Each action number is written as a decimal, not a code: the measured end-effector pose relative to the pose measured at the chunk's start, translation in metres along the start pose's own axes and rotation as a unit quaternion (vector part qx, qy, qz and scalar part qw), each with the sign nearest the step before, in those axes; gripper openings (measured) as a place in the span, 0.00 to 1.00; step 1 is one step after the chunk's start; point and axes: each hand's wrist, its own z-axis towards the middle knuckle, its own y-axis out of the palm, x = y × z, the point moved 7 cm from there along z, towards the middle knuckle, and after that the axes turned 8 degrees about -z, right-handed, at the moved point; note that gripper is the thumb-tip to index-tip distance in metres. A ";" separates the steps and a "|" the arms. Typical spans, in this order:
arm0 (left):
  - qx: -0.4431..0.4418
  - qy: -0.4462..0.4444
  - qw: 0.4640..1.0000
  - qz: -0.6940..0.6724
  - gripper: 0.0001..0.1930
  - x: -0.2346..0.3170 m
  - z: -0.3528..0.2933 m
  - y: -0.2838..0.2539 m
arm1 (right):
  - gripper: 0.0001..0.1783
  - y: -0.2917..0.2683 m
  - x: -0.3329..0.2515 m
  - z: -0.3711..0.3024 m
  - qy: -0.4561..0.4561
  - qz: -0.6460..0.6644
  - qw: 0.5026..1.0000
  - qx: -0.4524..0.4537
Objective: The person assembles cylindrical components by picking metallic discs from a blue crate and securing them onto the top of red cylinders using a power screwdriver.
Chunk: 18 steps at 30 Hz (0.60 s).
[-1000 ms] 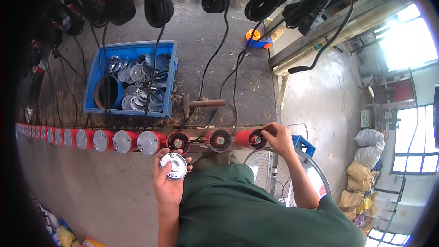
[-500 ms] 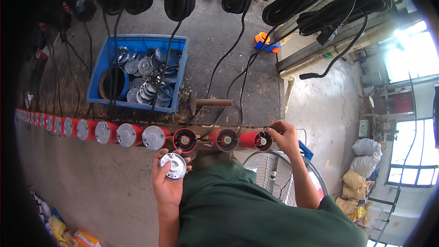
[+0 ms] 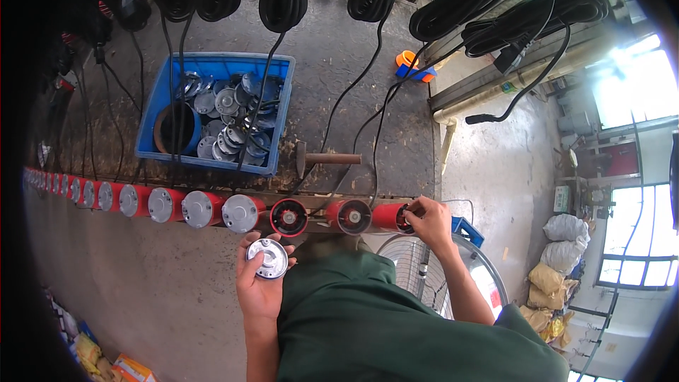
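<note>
In my left hand (image 3: pixel 259 284) lies a round silver metal end cap (image 3: pixel 269 259), its ribbed inner face turned up and my thumb on it. My right hand (image 3: pixel 429 221) is at the open end of the rightmost red cylinder (image 3: pixel 385 217). Its fingers are pinched together at the mouth and cover most of it; whatever they hold is hidden. Two more open red cylinders, one in the middle (image 3: pixel 351 217) and one farther left (image 3: pixel 288 218), show dark insides with a pale centre. Left of them, a capped cylinder (image 3: pixel 241 213) starts a long row with silver caps on.
A blue bin (image 3: pixel 150 124) of loose metal caps stands on the dark workbench (image 3: pixel 325 74). A hammer (image 3: pixel 329 158) lies near the bench edge. Coiled black cables (image 3: pixel 278 0) hang overhead, their leads crossing the bench. Below my right arm is a wire-guarded fan (image 3: pixel 407 269).
My right hand has moved slightly down and left, so its fingers now cover the mouth of the rightmost cylinder. My left hand still holds the cap in the same place.
</note>
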 end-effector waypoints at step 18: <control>0.020 0.012 1.000 -0.004 0.20 0.006 -0.004 -0.005 | 0.13 0.016 -0.057 0.003 -0.010 0.182 0.975 -0.130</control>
